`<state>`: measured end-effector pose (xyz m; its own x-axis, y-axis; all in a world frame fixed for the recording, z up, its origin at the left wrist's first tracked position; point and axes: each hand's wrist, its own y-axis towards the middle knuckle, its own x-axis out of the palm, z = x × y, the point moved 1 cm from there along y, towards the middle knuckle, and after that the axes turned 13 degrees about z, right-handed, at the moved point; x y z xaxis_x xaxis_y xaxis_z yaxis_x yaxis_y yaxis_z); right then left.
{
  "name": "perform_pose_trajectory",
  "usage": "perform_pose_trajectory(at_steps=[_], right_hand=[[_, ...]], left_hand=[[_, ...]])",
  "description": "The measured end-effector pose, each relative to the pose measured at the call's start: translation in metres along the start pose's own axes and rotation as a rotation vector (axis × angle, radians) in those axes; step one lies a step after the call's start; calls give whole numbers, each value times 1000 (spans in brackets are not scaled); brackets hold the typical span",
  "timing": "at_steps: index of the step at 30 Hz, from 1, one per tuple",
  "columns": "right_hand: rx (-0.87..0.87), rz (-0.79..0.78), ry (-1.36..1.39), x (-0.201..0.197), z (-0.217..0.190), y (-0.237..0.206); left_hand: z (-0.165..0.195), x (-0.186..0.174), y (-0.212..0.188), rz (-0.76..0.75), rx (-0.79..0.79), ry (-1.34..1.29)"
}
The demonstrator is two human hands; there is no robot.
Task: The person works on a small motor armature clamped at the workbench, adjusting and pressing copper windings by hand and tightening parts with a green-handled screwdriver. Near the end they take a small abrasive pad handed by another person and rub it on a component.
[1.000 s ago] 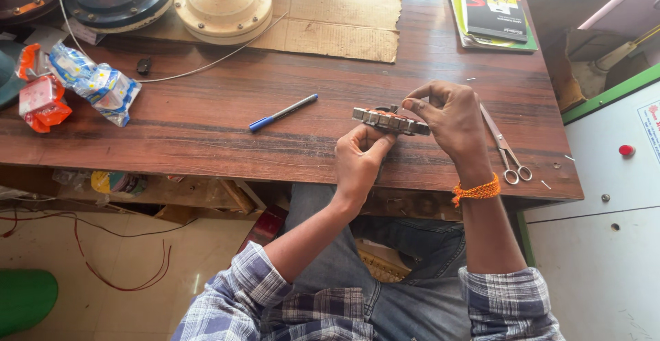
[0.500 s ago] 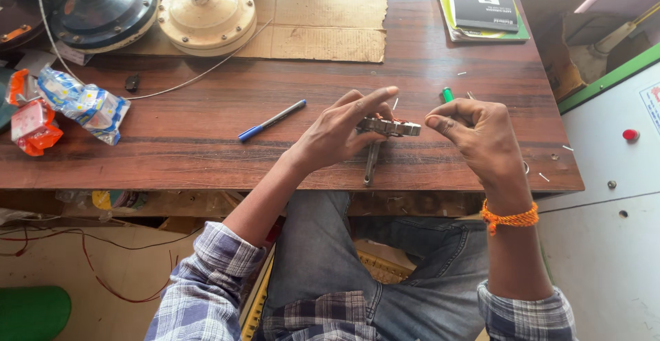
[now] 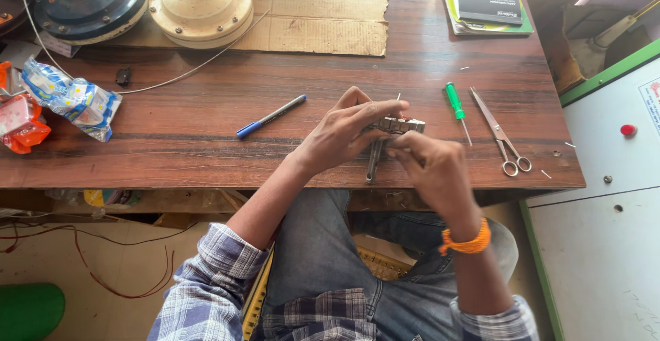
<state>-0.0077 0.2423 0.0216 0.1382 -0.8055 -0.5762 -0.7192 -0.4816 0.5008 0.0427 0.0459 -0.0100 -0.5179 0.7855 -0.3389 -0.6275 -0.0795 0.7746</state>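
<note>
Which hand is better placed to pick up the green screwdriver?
Right. The right hand lies nearer the green screwdriver, which sits on the table just to its right, while the left hand grips the small metal part.

On the wooden table, near its front edge and right of centre, the left hand and the right hand meet around a small metal part, the left hand on its left and the right hand on its near side. A pen lies to the left of the hands. A screwdriver lies just right of them, and scissors lie right of the screwdriver. At the far side a sheet of cardboard bears a round motor housing; another housing sits to its left. Snack packets lie at the left end, booklets at the far right corner. A cabinet stands right of the table.
</note>
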Motion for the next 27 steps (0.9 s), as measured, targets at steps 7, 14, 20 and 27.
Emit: perform_pose_trajectory(at_steps=[7,14,20,27], right_hand=[[-88,66,29,22,14,-34],[19,143,67,-16,-3,-36],[-26,163,-27,-37,-26,0],[14,132,-34,-2,-23,57]], left_hand=[[-2,-2,-8,24,314,195],[1,15,-31,272,346,409],[22,45,-48,542,-300,100],[38,58,-42,724,-681,-197]])
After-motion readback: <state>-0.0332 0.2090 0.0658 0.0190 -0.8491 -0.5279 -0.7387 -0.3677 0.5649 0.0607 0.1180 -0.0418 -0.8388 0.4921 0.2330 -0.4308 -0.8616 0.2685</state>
